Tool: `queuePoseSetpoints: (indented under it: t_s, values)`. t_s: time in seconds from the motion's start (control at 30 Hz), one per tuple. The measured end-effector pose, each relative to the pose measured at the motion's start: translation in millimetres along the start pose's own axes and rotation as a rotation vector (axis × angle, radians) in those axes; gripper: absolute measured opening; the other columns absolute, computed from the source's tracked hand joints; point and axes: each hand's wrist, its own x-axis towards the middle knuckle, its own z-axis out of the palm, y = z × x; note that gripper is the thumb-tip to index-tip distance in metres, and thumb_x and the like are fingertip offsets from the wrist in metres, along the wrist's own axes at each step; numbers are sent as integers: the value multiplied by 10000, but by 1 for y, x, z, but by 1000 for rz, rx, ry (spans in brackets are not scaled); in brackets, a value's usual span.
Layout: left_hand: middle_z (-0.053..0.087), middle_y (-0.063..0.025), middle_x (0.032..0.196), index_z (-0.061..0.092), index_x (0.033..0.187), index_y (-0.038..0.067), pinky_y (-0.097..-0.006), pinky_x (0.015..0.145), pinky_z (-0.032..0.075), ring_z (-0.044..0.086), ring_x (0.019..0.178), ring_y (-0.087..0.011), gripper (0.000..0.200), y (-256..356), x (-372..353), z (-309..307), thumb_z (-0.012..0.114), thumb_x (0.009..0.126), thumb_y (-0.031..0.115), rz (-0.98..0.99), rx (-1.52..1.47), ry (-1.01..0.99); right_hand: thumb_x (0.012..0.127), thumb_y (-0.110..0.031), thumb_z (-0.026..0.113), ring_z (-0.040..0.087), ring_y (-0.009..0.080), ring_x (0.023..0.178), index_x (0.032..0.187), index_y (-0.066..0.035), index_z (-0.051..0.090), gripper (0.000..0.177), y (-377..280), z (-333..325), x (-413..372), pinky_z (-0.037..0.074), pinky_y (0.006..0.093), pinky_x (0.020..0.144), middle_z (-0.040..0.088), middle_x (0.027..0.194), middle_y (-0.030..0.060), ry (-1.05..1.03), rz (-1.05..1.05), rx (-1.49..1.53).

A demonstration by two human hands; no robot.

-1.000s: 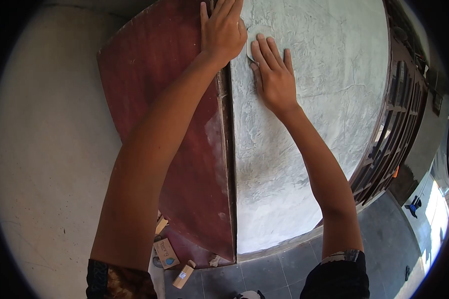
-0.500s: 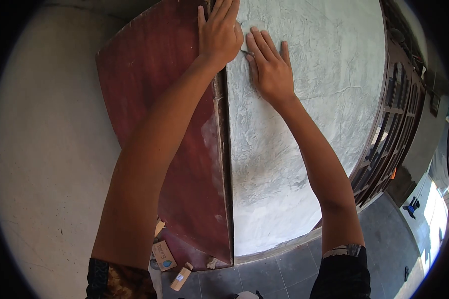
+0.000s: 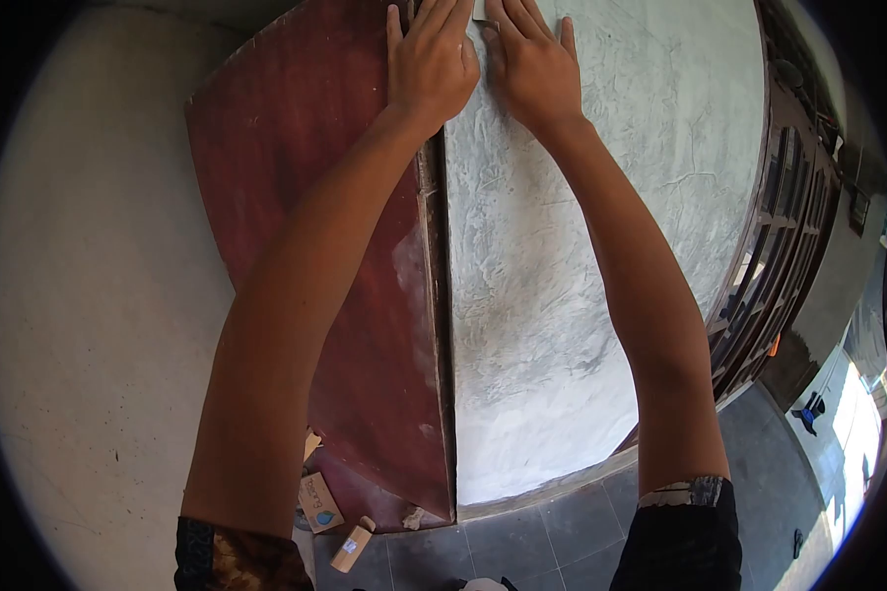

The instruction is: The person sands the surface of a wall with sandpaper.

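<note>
My left hand (image 3: 434, 61) lies with its fingers stretched out at the top edge of the dark red wooden panel (image 3: 306, 148), beside the narrow gap next to the wall. My right hand (image 3: 539, 71) presses a thin grey piece of sandpaper (image 3: 480, 13) against the rough, grey-white plastered wall (image 3: 601, 246). Most of the sandpaper is hidden under the fingers, and only a corner shows near the top of the view. Both sets of fingertips reach the upper frame edge.
A small cardboard box (image 3: 320, 502) and a wooden block (image 3: 353, 545) sit near the panel's foot. Grey tiles (image 3: 512, 542) cover the floor. A pale wall (image 3: 99, 295) stands left; dark wooden window frames (image 3: 774, 227) stand right.
My right hand has slid up the wall with the sandpaper, to the upper edge of the view. My left hand stays almost where it was.
</note>
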Motion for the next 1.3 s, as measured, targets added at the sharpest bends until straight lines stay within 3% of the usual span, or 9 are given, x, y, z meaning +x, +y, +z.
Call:
queuePoseSetpoints:
  t_s: [0.07, 0.13, 0.23, 0.43, 0.6, 0.8, 1.0, 1.17, 1.3]
  values:
    - [391, -187, 1629, 475, 1490, -37, -628, 1225, 201, 302, 1546, -335, 535, 0, 0, 0, 445, 960, 19, -2, 6, -7, 1081, -222, 456, 418, 361, 1472, 1477, 13, 491, 462, -3, -1, -4, 313, 578, 1196, 450, 1587, 187, -36, 8, 7]
    - [391, -184, 1629, 476, 1491, -35, -627, 1225, 201, 303, 1546, -332, 534, 0, 1, 0, 442, 961, 23, -6, 5, -8, 1019, -226, 589, 515, 282, 1407, 1442, -98, 569, 442, -15, -7, -57, 362, 626, 1154, 542, 1531, 60, 10, -47, 55]
    - [393, -183, 1628, 482, 1486, -33, -630, 1223, 200, 307, 1545, -330, 530, 1, 1, 1, 438, 963, 42, -3, 5, 19, 1022, -236, 584, 503, 272, 1420, 1440, -105, 575, 438, -27, -19, -94, 369, 623, 1154, 532, 1543, 54, -90, -13, 2]
    - [408, -185, 1619, 495, 1476, -35, -629, 1225, 201, 320, 1539, -333, 524, 3, 0, -1, 449, 959, 37, -21, 50, -19, 1054, -251, 529, 499, 277, 1423, 1456, -114, 555, 425, 0, 4, 4, 376, 639, 1139, 525, 1550, 54, 90, -34, -6]
    - [413, -186, 1616, 501, 1469, -37, -634, 1227, 190, 321, 1538, -332, 540, 2, 1, 2, 461, 933, 20, 2, 46, 38, 1024, -238, 576, 528, 272, 1398, 1426, -102, 585, 425, -38, -26, -108, 383, 667, 1111, 529, 1542, 64, -106, 24, 24]
    - [418, -180, 1614, 502, 1473, -26, -641, 1227, 182, 331, 1534, -324, 547, 4, 1, -1, 474, 928, -9, -14, 35, 9, 1035, -234, 567, 537, 278, 1381, 1413, -103, 584, 400, 6, 4, 10, 410, 614, 1114, 565, 1508, 53, 34, -16, -19]
    - [418, -170, 1617, 502, 1479, -13, -641, 1225, 186, 332, 1535, -315, 548, 4, 0, 2, 469, 932, -7, -22, 41, 39, 1014, -223, 602, 531, 271, 1394, 1414, -108, 596, 417, -24, -22, -95, 420, 596, 1123, 538, 1536, 57, -78, -7, 0]
    - [421, -169, 1615, 501, 1478, -15, -640, 1221, 200, 325, 1539, -317, 544, 2, 2, 1, 467, 934, -11, -14, 40, 25, 1053, -228, 541, 519, 276, 1400, 1407, -86, 590, 385, 8, -5, -1, 393, 607, 1138, 560, 1515, 62, 15, -14, -13]
    - [418, -166, 1618, 499, 1478, -21, -636, 1223, 200, 323, 1541, -315, 530, 2, 1, 0, 462, 949, -1, -8, 71, 10, 1018, -204, 583, 550, 305, 1367, 1350, -58, 617, 365, -5, -13, -41, 430, 591, 1111, 565, 1495, 117, 22, -38, 44]
